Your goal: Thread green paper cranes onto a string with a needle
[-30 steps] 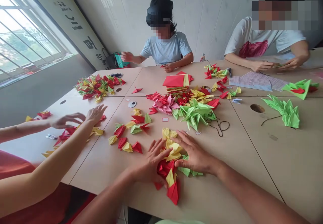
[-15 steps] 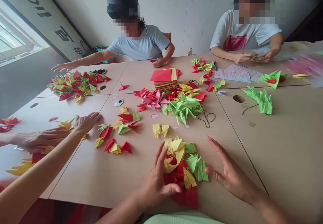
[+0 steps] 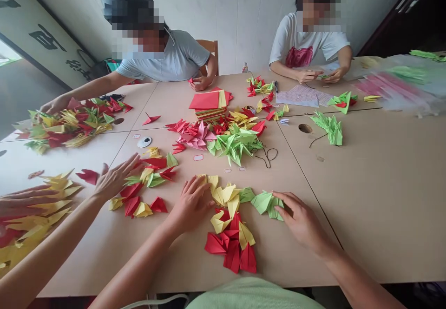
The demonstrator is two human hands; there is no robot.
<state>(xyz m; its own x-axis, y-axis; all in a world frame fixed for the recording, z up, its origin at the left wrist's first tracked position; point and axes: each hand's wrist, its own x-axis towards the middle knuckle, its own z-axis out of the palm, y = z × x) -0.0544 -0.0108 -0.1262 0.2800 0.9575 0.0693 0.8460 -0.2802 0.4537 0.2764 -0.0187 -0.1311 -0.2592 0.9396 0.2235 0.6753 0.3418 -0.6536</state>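
A: Where are the folded pieces that the two hands are on?

B: Lower centre of the frame, on the surface [image 3: 369, 193]. There are yellow pieces [image 3: 228, 195] in the middle, green pieces [image 3: 265, 203] to their right, and red pieces [image 3: 232, 253] below.

A: And the hands?

B: The left hand [image 3: 191, 207] is at the left end of the yellow pieces, fingers loosely bent, gripping nothing that I can see. The right hand [image 3: 299, 218] has thumb and fingers at the right end of the green pieces; whether it pinches or merely touches them, I cannot tell.

A: What could go wrong from here?

B: A sideways tug by the right hand could loosen a fold or drag neighbouring pieces out of line. Too much pressure from the left could flatten the yellow points.

A: What about the red ones?

B: They lie near the surface's edge, so a brush from a forearm or the green shirt [image 3: 252, 295] could push them off.

A: Any crowding?

B: Yes, at left of centre: a co-worker's hand [image 3: 116, 177] is just beside the mixed cluster [image 3: 153, 179]. A careless sweep by either person could scatter that cluster.
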